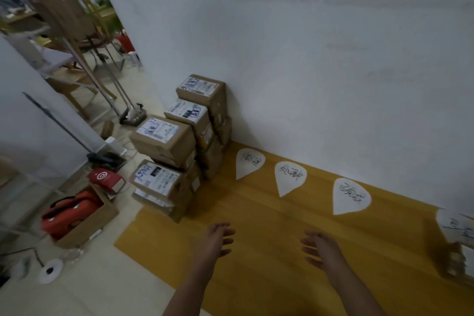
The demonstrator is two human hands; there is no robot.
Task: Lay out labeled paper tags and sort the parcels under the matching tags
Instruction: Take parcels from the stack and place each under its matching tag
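Both hands reach out over the yellow wood-grain mat (256, 208), holding nothing; the left hand (218, 238) has its fingers loosely spread and a little bent; the right hand (319, 249) is spread likewise, palm turned inward; neither touches a parcel or a tag. The stack of parcels (179, 136), brown cartons with white shipping labels, stands at the mat's far left corner, its back against the white wall (307, 59). Teardrop paper tags with handwritten words lie along the foot of the wall: the first tag (249, 163) just beside the stack; the second tag (289, 177) next; the third tag (351, 196) further right; the fourth tag (455, 226) is cut by the edge of view, with a blurred brown box (451, 261) close by; whether they touch I cannot tell. Off the mat to the left, an open carton (89, 228) holds a red bag (71, 210).
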